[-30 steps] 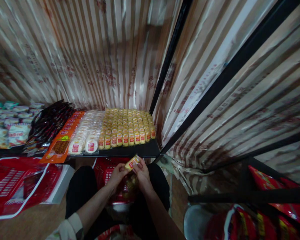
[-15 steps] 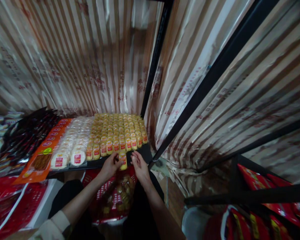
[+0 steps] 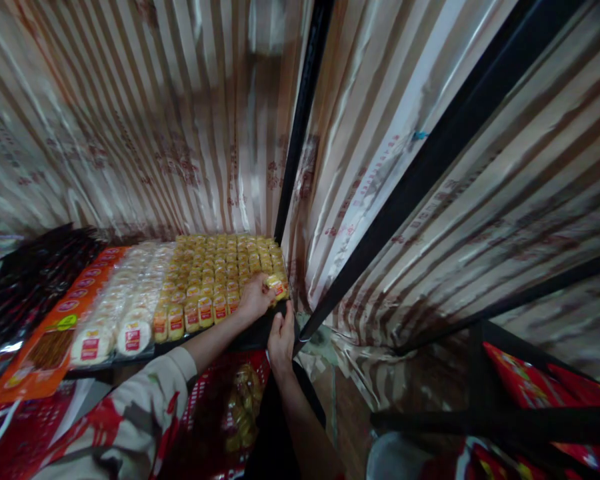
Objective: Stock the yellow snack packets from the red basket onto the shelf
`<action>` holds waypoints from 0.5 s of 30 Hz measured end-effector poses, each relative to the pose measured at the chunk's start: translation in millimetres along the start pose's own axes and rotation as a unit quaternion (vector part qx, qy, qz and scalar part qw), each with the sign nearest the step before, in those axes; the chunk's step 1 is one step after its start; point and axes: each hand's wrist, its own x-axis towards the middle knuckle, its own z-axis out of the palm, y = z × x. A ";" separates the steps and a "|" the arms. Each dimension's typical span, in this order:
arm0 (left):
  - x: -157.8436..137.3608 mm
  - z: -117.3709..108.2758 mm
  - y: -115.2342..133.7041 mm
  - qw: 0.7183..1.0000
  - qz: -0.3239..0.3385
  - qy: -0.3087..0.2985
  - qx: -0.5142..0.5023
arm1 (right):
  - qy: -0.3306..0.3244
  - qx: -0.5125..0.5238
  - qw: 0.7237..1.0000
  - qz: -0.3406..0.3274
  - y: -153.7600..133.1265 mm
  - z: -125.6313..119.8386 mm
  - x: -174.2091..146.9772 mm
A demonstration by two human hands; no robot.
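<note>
Rows of small yellow wrapped cakes point(image 3: 215, 270) with red labels stand on a black shelf point(image 3: 253, 337). My left hand point(image 3: 255, 298) reaches over the front right of these rows, its fingers closed on one wrapped cake point(image 3: 277, 288) at the right end. Just below that cake is my right hand point(image 3: 281, 340), by the shelf's front corner. Its fingers are stretched upward and apart from the thumb, holding nothing visible. Beneath the shelf, a red basket point(image 3: 195, 400) contains more yellow wrapped cakes point(image 3: 243, 407).
White round packets point(image 3: 135, 333), an orange packet point(image 3: 55, 347) and dark packets point(image 3: 30, 287) lie left on the shelf. A black post point(image 3: 300, 147) rises behind the cakes, with a slanted black bar point(image 3: 405, 193) to the right. Striped sheeting point(image 3: 205, 120) hangs behind. Red bags point(image 3: 525, 380) sit lower right.
My left hand has moved right and up with a wrapped cake, from the front edge to the right end of the rows. My right hand has shifted slightly; the view has turned a little.
</note>
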 end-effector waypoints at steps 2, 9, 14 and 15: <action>8.0 10.2 4.2 0.999 0.026 -0.015 0.041 | 0.000 0.008 1.000 0.001 1.8 -2.5 -4.4; 14.6 23.4 13.6 0.964 0.104 -0.016 0.245 | -0.019 0.016 0.999 0.023 3.6 -7.4 -8.9; 17.3 28.5 11.2 0.942 0.145 -0.015 0.302 | -0.026 0.028 0.999 0.019 5.4 -6.3 3.2; 18.0 29.7 10.8 0.940 0.150 -0.014 0.305 | -0.026 0.027 0.999 0.013 6.1 -5.7 6.6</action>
